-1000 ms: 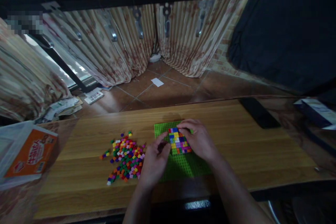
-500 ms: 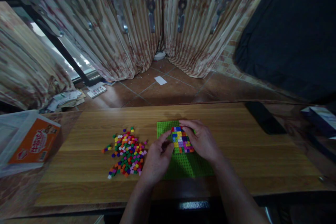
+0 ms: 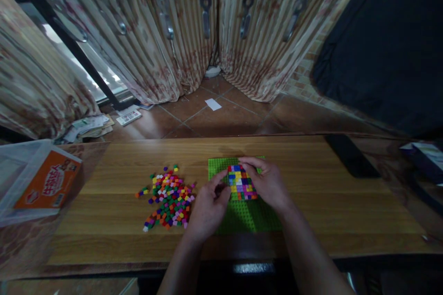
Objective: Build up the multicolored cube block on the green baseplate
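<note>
A green studded baseplate (image 3: 242, 219) lies on the wooden table in front of me. On its upper middle sits a square patch of small multicoloured bricks (image 3: 238, 184). My left hand (image 3: 209, 207) is at the patch's left side, its index finger stretched to the upper left edge and its thumb apart from it, lower down. My right hand (image 3: 268, 182) reaches over the upper right corner of the patch, thumb and index fingertips close together there. Whatever lies between those fingertips is too small to make out. Left of the baseplate is a loose pile of small coloured bricks (image 3: 171, 198).
The wooden table (image 3: 117, 184) carries a black phone-like slab (image 3: 351, 154) at the far right. A clear plastic box with an orange label (image 3: 48, 184) stands at the left. Papers (image 3: 86, 126) lie on the floor by the curtains (image 3: 166, 55).
The view has shifted slightly. My right thumb has drawn back a little to the right, showing more of the patch's top edge. My left hand stays at the patch's left side.
</note>
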A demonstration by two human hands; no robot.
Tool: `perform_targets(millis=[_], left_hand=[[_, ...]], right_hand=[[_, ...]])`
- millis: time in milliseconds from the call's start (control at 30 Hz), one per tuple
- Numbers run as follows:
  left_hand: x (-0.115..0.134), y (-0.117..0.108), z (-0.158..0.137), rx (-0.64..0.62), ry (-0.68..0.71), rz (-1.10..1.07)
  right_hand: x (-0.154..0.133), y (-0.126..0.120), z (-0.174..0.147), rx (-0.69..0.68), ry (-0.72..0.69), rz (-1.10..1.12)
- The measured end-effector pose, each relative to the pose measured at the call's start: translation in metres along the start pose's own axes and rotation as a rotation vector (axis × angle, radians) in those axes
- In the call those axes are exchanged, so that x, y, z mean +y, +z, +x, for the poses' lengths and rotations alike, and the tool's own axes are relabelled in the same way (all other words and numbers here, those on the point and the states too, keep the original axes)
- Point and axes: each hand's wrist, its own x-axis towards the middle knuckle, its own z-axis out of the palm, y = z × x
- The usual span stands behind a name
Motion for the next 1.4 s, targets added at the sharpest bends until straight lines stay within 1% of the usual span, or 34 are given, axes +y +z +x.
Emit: perform_targets(millis=[233, 533, 700, 833, 967, 1133, 1200, 1267, 1333, 1400], left_hand=[[0.000, 0.000, 0.002, 0.013, -0.004, 0.002], [-0.004, 0.000, 0.001, 0.029, 0.004, 0.022], [-0.004, 0.000, 0.001, 0.016, 0.005, 0.015], [-0.004, 0.001, 0.000, 0.029, 0.019, 0.039], [-0.004, 0.001, 0.000, 0.030, 0.015, 0.019], [-0.001, 0.000, 0.002, -0.002, 0.028, -0.025], [0.002, -0.002, 0.003, 0.029, 0.034, -0.033], [0.005, -0.006, 0.005, 0.116, 0.033, -0.059], [0.009, -0.008, 0.006, 0.193, 0.023, -0.131], [0.014, -0.010, 0.005, 0.213, 0.008, -0.243]], right_hand=[[0.001, 0.003, 0.001, 0.007, 0.058, 0.034], [-0.003, 0.005, 0.003, 0.030, 0.088, 0.028], [0.000, 0.006, 0.004, 0.037, 0.126, 0.069], [0.003, 0.007, 0.004, 0.039, 0.129, 0.097], [0.005, 0.009, 0.004, 0.048, 0.138, 0.112], [0.010, 0.011, 0.004, 0.041, 0.132, 0.164], [0.009, 0.010, 0.003, 0.044, 0.121, 0.201], [0.004, 0.006, 0.001, 0.087, 0.103, 0.215], [-0.004, 0.000, -0.002, 0.162, 0.069, 0.204], [-0.014, -0.005, -0.007, 0.185, 0.014, 0.189]])
